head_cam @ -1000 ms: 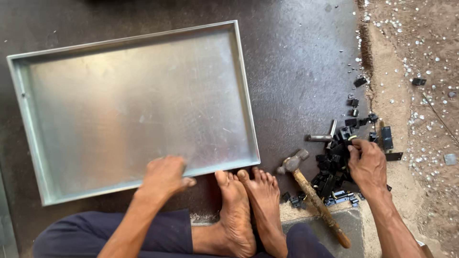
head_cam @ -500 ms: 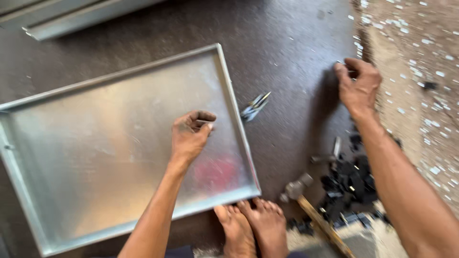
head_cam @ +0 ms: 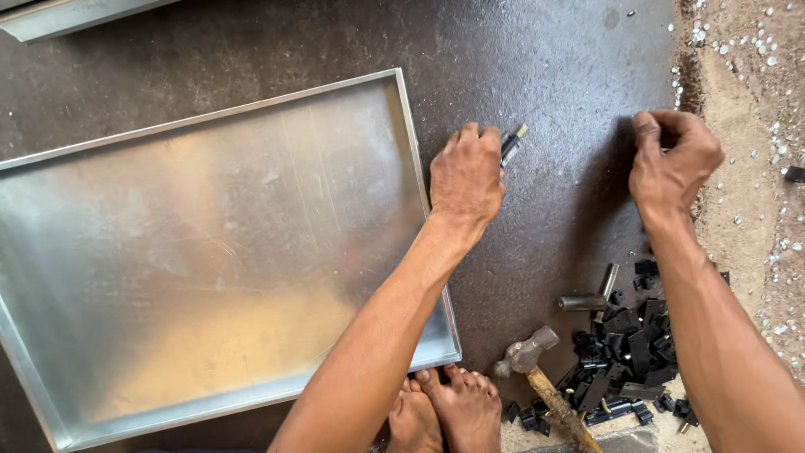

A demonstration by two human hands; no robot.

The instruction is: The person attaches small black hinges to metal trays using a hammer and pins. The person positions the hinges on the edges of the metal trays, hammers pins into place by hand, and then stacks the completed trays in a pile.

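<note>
Our left hand (head_cam: 466, 176) has left the inside of the metal tray (head_cam: 210, 252) and now sits just past its right rim, fingers curled shut around a small dark tool (head_cam: 512, 143) — its tip pokes out. Our right hand (head_cam: 673, 159) hovers over dark floor, fingers pinched together; whether they hold anything, we cannot tell. A hammer (head_cam: 541, 373) lies near black parts (head_cam: 625, 348).

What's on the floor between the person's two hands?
Nothing: in the head view, only bare dark floor lies between the left hand, which grips a small tool, and the right hand.
</note>
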